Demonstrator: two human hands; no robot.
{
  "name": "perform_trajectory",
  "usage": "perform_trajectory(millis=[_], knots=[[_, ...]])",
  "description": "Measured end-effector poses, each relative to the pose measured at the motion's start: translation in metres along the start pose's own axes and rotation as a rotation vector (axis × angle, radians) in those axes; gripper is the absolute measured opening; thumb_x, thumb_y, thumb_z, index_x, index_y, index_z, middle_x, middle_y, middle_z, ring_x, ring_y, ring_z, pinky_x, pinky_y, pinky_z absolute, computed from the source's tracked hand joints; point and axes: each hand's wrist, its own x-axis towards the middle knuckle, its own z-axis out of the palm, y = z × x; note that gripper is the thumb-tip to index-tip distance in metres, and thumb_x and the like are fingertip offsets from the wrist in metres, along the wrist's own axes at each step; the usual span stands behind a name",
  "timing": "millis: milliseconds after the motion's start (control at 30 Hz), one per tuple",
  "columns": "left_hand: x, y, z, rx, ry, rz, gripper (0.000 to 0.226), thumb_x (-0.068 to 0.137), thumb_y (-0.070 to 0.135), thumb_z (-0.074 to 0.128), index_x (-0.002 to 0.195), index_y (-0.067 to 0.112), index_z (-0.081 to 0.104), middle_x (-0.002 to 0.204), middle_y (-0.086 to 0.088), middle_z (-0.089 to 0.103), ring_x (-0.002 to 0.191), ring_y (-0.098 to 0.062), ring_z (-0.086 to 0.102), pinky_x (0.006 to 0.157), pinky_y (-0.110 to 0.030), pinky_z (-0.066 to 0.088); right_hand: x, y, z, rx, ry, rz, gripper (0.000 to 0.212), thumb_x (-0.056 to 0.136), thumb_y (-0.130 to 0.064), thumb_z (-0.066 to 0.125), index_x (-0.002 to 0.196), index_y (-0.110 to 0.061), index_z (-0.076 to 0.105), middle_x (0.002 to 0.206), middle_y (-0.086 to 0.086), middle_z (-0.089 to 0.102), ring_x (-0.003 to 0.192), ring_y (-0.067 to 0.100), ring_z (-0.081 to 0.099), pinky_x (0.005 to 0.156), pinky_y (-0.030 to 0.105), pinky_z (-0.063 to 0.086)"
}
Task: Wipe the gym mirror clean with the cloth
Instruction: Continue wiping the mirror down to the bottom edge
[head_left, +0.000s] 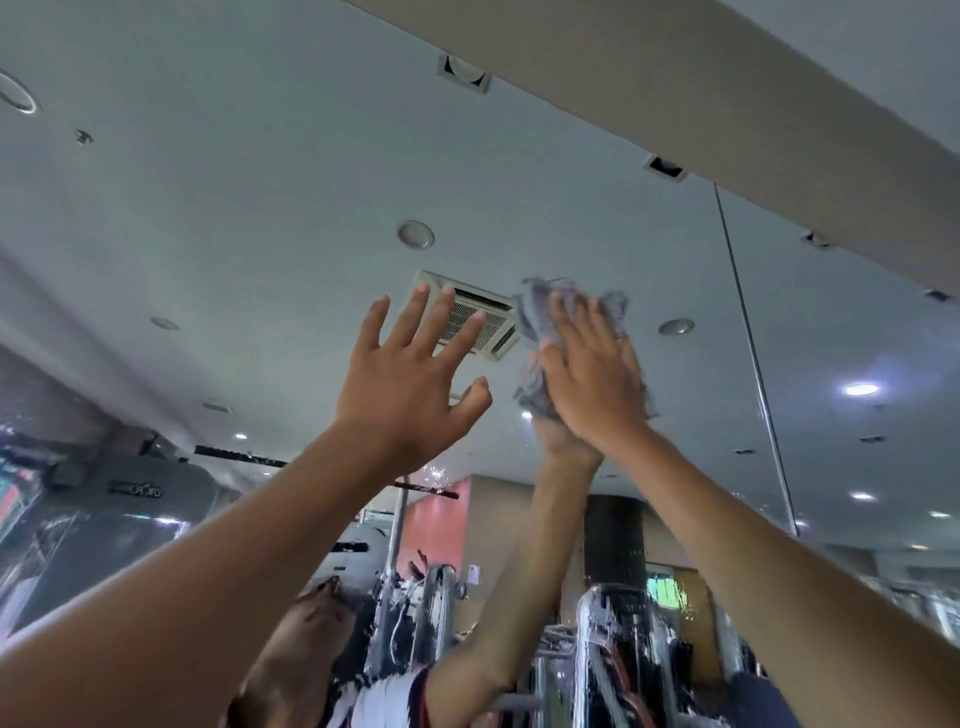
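Observation:
The gym mirror (260, 208) fills most of the view and reflects the ceiling. My right hand (592, 384) is raised high and presses a crumpled grey cloth (540, 317) flat against the glass, fingers spread over it. Cloth shows above and left of the hand. My left hand (410, 384) is raised beside it, a little to the left, fingers spread apart and holding nothing. Whether it touches the glass I cannot tell. Below the cloth, the reflected arm meets my right hand.
A vertical seam (753, 353) splits the mirror panels at right. A beige beam (675, 88) runs above the mirror's top edge. Wet streaks (597, 634) show on the lower glass, over reflected gym machines. A ceiling air vent (488, 322) is reflected between the hands.

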Motion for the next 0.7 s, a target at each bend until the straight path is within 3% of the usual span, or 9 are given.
perform_trajectory(millis=[67,133,233,300,367,467,567,633,700], knots=[[0.000,0.001,0.000,0.005,-0.005,0.004,0.086,0.080,0.060,-0.010,0.161,0.034,0.003,0.169,-0.003,-0.005,0.155,-0.022,-0.009,0.122,-0.047,-0.009,-0.032,0.007,-0.004,0.041,-0.027,-0.201,0.062,0.097,-0.051,0.010,0.156,-0.033,0.008,0.158,-0.016,-0.006,0.147,-0.003,-0.016,0.116,0.022,-0.017],[-0.002,0.003,0.000,0.014,-0.010,-0.001,0.085,0.080,0.059,-0.012,0.161,0.033,0.001,0.169,-0.004,-0.007,0.155,-0.023,-0.011,0.123,-0.047,-0.010,-0.045,0.032,-0.008,0.057,-0.060,-0.238,0.059,0.096,-0.051,0.012,0.153,-0.036,0.010,0.158,-0.018,-0.002,0.144,-0.010,-0.016,0.116,0.021,-0.016],[-0.007,0.005,0.002,0.013,-0.011,-0.018,0.083,0.081,0.057,-0.013,0.160,0.032,-0.006,0.168,-0.004,-0.010,0.154,-0.023,-0.014,0.121,-0.048,-0.012,-0.016,0.051,-0.005,0.031,-0.001,-0.016,0.069,0.092,-0.053,0.006,0.157,-0.030,0.012,0.164,-0.008,0.007,0.151,0.003,-0.003,0.124,0.038,0.003],[-0.009,0.006,0.003,0.011,-0.005,-0.023,0.083,0.081,0.057,-0.014,0.160,0.032,-0.006,0.168,-0.004,-0.010,0.155,-0.023,-0.014,0.121,-0.047,-0.012,0.014,0.038,-0.002,0.020,0.043,0.202,0.065,0.098,-0.045,0.013,0.159,-0.024,0.012,0.167,-0.001,0.009,0.153,0.014,0.002,0.124,0.043,0.004],[-0.010,0.005,0.002,0.010,-0.005,-0.016,0.084,0.080,0.057,-0.013,0.160,0.032,-0.003,0.169,-0.003,-0.009,0.155,-0.022,-0.013,0.121,-0.047,-0.011,0.025,0.012,0.000,0.042,0.052,0.255,0.058,0.103,-0.036,0.019,0.159,-0.024,0.011,0.167,0.000,0.006,0.154,0.017,0.001,0.124,0.045,0.000],[-0.012,0.002,0.000,0.010,-0.010,0.001,0.086,0.080,0.057,-0.012,0.161,0.032,0.001,0.169,-0.003,-0.007,0.155,-0.022,-0.010,0.123,-0.047,-0.008,-0.011,-0.016,0.005,0.045,0.040,-0.056,0.061,0.099,-0.044,0.012,0.158,-0.027,0.013,0.163,-0.007,-0.001,0.153,0.013,-0.003,0.121,0.037,-0.008],[-0.013,0.003,0.001,0.000,-0.001,-0.004,0.084,0.081,0.057,-0.011,0.160,0.032,0.000,0.169,-0.004,-0.007,0.155,-0.022,-0.010,0.123,-0.047,-0.008,-0.050,0.011,0.001,0.054,-0.038,-0.306,0.059,0.100,-0.047,0.015,0.157,-0.032,0.013,0.162,-0.013,-0.001,0.150,0.000,-0.011,0.120,0.026,-0.016],[-0.014,0.006,0.000,0.000,-0.008,-0.007,0.083,0.082,0.057,-0.011,0.160,0.031,-0.002,0.168,-0.004,-0.008,0.155,-0.023,-0.011,0.123,-0.047,-0.009,-0.041,0.041,-0.004,0.051,-0.041,-0.228,0.059,0.097,-0.049,0.013,0.155,-0.034,0.012,0.163,-0.012,0.004,0.149,-0.002,-0.010,0.123,0.032,-0.009],[-0.014,0.005,0.000,0.014,-0.014,-0.013,0.082,0.082,0.056,-0.012,0.160,0.031,-0.006,0.168,-0.005,-0.011,0.154,-0.023,-0.014,0.122,-0.048,-0.011,-0.015,0.048,-0.003,0.048,0.016,0.028,0.064,0.095,-0.049,0.011,0.156,-0.031,0.012,0.165,-0.008,0.009,0.152,0.006,-0.002,0.124,0.041,0.003]])
